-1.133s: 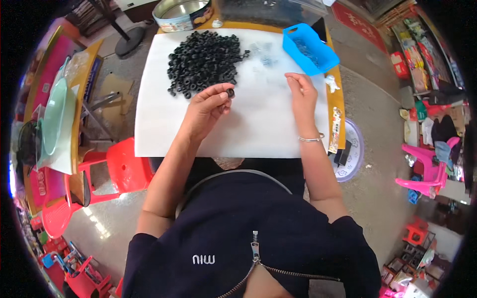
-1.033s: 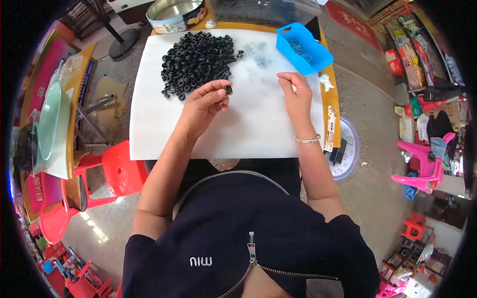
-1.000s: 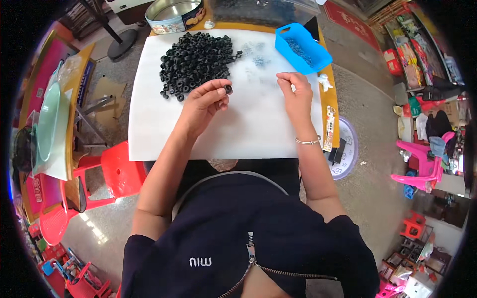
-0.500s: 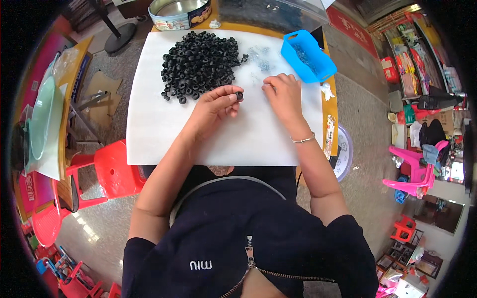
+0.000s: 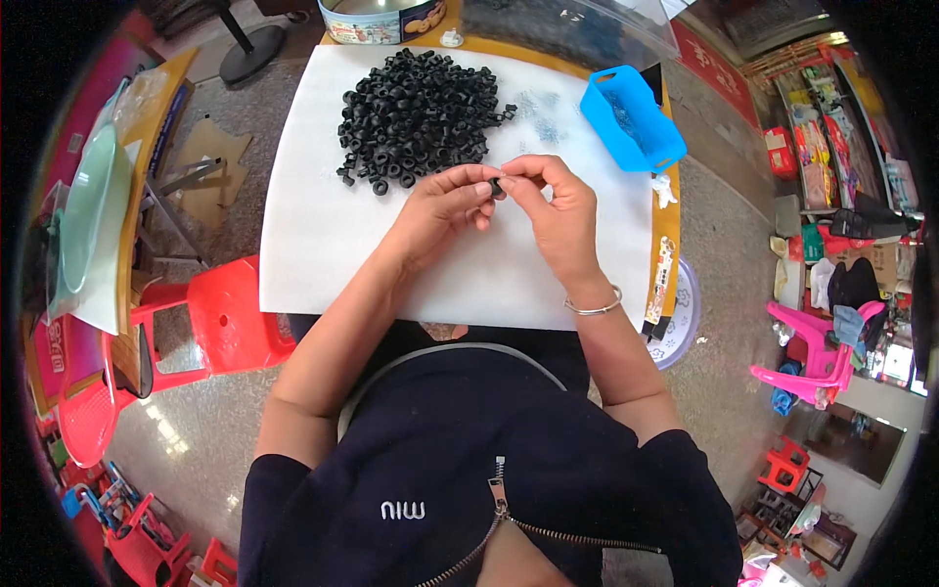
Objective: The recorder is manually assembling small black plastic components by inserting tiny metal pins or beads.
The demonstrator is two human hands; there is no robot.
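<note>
Between the thumb and fingers of my left hand (image 5: pixel 448 207) is a small black ring-shaped part (image 5: pixel 497 187), held over the white sheet (image 5: pixel 337 259). My right hand (image 5: pixel 559 207) meets it from the right, thumb and forefinger pinched at the black part. Whatever tiny piece the right fingertips may hold is too small to make out. Just beyond my left hand lies a big heap of the same black parts (image 5: pixel 416 117). Small shiny bits (image 5: pixel 541 115) are scattered on the sheet right of the heap. A blue plastic basket (image 5: pixel 649 157) at the far right holds more such bits.
A round tin (image 5: pixel 367 27) and a clear plastic box (image 5: pixel 558 34) stand at the table's far edge. A red plastic chair (image 5: pixel 230 313) is to the left, a pink one (image 5: pixel 807 342) to the right. A lilac basin (image 5: pixel 677 318) sits below the table's right side.
My right hand has moved left from near the scattered bits to the black part in my left hand. The view has shifted slightly, so the table appears farther right.
</note>
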